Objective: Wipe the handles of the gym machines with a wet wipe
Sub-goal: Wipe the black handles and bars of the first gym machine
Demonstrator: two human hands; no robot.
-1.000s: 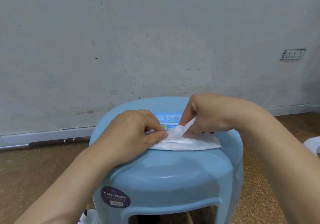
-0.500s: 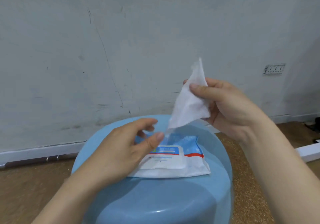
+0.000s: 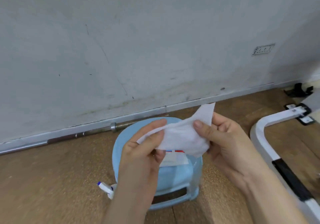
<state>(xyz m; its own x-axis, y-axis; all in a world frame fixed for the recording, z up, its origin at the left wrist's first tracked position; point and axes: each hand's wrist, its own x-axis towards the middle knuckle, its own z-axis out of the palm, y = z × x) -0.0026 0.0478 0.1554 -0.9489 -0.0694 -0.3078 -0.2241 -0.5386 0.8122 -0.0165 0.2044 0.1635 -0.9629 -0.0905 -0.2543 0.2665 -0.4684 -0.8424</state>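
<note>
A white wet wipe [image 3: 183, 137] is stretched between both my hands above a light blue plastic stool [image 3: 174, 178]. My left hand [image 3: 143, 151] pinches its left end and my right hand [image 3: 223, 137] pinches its right side, thumb on top. The wipes pack [image 3: 174, 157], white with a red and blue stripe, lies on the stool seat, mostly hidden behind the wipe and my left hand. At the right, a white gym machine frame [image 3: 265, 147] with a black section [image 3: 292, 180] curves along the floor.
A metal barbell bar [image 3: 72, 136] lies along the base of the grey wall [image 3: 138, 41]. A white and blue bottle [image 3: 106, 188] lies on the brown floor left of the stool. Black brackets [image 3: 298, 90] sit at the far right near the wall.
The wipe came out of the pack in my right hand, then my left hand left the pack and took the wipe's other end. The view has pulled back and tilted down.
</note>
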